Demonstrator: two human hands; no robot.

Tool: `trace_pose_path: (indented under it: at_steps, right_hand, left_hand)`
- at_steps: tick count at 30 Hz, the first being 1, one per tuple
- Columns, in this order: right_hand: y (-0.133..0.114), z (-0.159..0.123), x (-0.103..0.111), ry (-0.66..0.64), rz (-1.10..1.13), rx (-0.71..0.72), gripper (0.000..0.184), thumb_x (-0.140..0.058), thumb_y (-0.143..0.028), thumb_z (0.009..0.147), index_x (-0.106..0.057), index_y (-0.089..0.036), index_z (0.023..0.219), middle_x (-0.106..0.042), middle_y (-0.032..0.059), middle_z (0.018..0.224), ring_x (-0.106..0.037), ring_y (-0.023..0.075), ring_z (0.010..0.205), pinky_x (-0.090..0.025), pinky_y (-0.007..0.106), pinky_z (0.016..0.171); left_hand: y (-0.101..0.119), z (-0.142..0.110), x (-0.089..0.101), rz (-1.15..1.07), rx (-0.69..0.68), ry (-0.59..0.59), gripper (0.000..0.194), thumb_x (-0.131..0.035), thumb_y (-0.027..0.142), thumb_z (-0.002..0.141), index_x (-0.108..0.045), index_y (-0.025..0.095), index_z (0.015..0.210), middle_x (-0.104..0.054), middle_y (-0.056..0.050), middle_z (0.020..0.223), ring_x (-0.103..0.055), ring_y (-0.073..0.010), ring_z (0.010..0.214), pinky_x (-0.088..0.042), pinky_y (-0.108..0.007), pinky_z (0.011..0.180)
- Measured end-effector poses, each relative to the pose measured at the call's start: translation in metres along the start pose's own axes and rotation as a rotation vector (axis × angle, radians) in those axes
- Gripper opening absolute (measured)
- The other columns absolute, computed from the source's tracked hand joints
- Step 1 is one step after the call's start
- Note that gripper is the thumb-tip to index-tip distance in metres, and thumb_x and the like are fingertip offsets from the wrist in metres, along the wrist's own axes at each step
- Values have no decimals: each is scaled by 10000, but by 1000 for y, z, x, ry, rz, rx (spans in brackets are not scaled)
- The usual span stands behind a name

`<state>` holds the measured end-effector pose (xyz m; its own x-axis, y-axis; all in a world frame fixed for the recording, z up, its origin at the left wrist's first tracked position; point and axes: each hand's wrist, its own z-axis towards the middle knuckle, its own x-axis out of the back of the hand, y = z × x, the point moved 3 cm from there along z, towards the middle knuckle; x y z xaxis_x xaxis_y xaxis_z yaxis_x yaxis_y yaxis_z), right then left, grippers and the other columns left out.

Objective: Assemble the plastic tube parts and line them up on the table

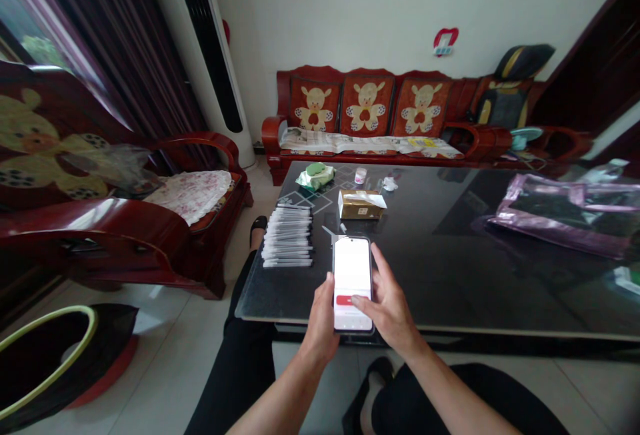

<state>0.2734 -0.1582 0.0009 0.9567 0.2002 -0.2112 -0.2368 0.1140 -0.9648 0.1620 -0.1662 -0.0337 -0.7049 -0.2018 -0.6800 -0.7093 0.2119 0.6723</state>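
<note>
A smartphone (pixel 353 265) with a bright white screen and a red button is held upright over the near edge of the dark table. My left hand (pixel 321 318) grips its left side. Around its right edge my right hand (pixel 393 308) is closed, the thumb resting on the red button. Just beyond the phone lies a gold tissue box (pixel 361 207) with a white tissue on top. To the left, several white pens (pixel 287 238) with dark ends lie side by side in a stack of rows.
On the dark table (pixel 440 282) are a green wipes pack (pixel 316 175), a small jar (pixel 361 175), a crumpled tissue (pixel 389 184) and a clear purple-edged bag (pixel 565 212). A lined bin (pixel 70 368) stands at lower left. Wooden sofas (pixel 195 235) flank the table's left and far sides.
</note>
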Motion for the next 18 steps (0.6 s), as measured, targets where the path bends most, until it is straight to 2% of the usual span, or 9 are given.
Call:
trace_pose_path:
  at_steps: [9,18]
  right_hand:
    - [-1,0,0,0,-2,-7,958,-706,-203,750,-123,-295,1503,-522,112,1365,-605,279,1115,-482,456,940]
    - [-1,0,-1,-6,18,-11,961,-696,-186,758,-101,-291,1506,-500,111,1388,-585,274,1149,-447,465,986]
  left_hand:
    - [-1,1,1,-6,-4,6,544,-627,549,775,-647,80,1050,-717,-126,917,-683,-235,766,-513,-315,682]
    - [1,1,0,-1,-2,-11,526,-607,541,797,-641,77,1043,-720,-125,907,-684,-236,774,-508,-306,679]
